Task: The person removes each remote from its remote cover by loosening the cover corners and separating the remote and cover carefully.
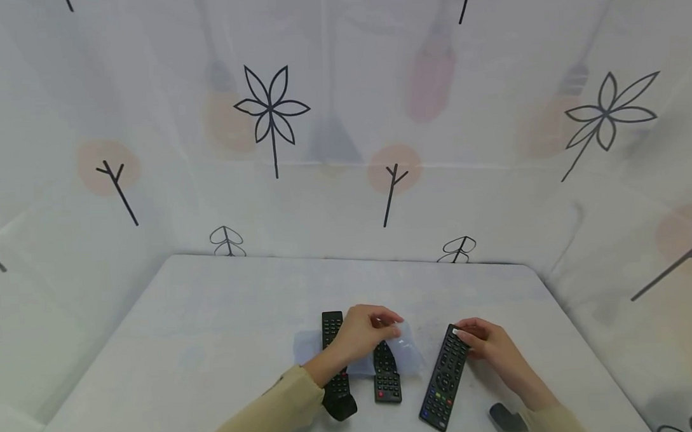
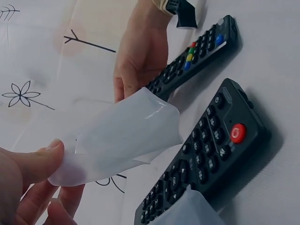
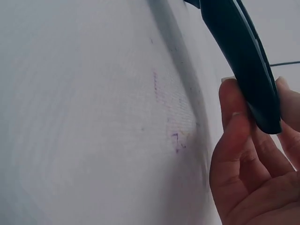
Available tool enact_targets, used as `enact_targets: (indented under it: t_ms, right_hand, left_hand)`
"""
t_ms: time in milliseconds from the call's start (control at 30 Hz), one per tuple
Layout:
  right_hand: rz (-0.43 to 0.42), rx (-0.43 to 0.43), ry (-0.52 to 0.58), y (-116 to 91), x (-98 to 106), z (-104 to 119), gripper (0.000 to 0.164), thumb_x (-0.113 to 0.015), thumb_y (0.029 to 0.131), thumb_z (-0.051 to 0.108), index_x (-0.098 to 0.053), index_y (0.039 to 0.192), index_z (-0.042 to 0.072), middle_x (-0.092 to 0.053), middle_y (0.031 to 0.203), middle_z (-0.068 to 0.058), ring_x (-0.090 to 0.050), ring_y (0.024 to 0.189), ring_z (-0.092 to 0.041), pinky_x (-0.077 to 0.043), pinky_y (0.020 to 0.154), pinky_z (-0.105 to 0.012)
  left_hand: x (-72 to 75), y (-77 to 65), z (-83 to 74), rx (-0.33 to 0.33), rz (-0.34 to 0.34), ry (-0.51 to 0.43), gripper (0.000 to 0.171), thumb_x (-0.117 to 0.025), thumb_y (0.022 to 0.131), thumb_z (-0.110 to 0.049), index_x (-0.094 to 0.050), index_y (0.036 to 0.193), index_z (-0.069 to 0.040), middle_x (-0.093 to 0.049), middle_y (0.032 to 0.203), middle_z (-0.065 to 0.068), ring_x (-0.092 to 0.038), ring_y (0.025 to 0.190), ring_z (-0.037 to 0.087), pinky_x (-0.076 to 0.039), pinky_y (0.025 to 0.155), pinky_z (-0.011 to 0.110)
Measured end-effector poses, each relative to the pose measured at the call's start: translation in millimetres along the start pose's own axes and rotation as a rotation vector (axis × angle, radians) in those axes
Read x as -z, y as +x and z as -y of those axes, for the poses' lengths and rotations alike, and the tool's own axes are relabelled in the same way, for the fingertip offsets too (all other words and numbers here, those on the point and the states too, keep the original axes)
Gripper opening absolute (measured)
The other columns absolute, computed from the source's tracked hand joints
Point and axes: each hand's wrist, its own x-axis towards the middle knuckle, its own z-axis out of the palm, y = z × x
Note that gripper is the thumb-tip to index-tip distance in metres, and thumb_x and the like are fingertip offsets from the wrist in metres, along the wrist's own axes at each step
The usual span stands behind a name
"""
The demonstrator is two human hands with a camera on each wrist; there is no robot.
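Between thumb and fingers my left hand (image 1: 366,330) pinches the edge of a thin translucent plastic sleeve (image 2: 131,129). A black remote control with a red button (image 2: 215,131) lies below that hand, partly overlapped by plastic in the head view. To the right, my right hand (image 1: 496,350) grips one end of another black remote control (image 1: 445,381), which has coloured buttons at its near end. In the right wrist view the fingers (image 3: 234,136) and thumb hold this remote's end from both sides, with its smooth underside showing.
A third black remote control (image 1: 332,326) lies under the left forearm, over a bluish plastic sheet (image 1: 307,346). Black wrist-worn devices (image 1: 340,407) sit at both sleeves. The white tabletop (image 1: 212,322) meets a patterned cloth backdrop (image 1: 334,197) behind and at the sides.
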Motion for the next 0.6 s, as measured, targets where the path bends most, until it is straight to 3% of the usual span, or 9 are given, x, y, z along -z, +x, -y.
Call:
enact_targets:
  t_ms: [200, 400, 600]
  right_hand:
    - [0.01, -0.003, 0.008, 5, -2, -1, 0.036, -0.062, 0.098, 0.016, -0.058, 0.128, -0.004, -0.063, 0.121, -0.019, -0.061, 0.09, -0.02, -0.055, 0.073, -0.033]
    - [0.034, 0.02, 0.014, 5, 1, 1, 0.04, -0.063, 0.097, 0.015, -0.058, 0.132, -0.004, -0.058, 0.128, -0.022, -0.061, 0.092, -0.02, -0.054, 0.075, -0.032]
    - [0.024, 0.036, -0.001, 3, 3, 2, 0.037, -0.062, 0.098, 0.013, -0.061, 0.132, -0.002, -0.054, 0.135, -0.024, -0.059, 0.096, -0.02, -0.052, 0.076, -0.03]
  left_hand:
    - [-4.9, 4.1, -5.4, 0.015, 0.01, -0.003, 0.014, -0.079, 0.086, -0.016, -0.078, 0.1, -0.019, -0.066, 0.085, -0.013, -0.058, 0.069, 0.003, -0.049, 0.061, 0.023]
    - [-11.9, 10.1, -3.8, 0.02, 0.056, 0.051, 0.014, -0.078, 0.087, -0.019, -0.079, 0.101, -0.018, -0.067, 0.084, -0.014, -0.055, 0.07, 0.003, -0.046, 0.064, 0.022]
    - [-20.6, 14.3, 0.2, 0.021, 0.103, 0.055, 0.014, -0.078, 0.087, -0.017, -0.08, 0.101, -0.017, -0.066, 0.082, -0.016, -0.054, 0.066, 0.002, -0.045, 0.057, 0.021]
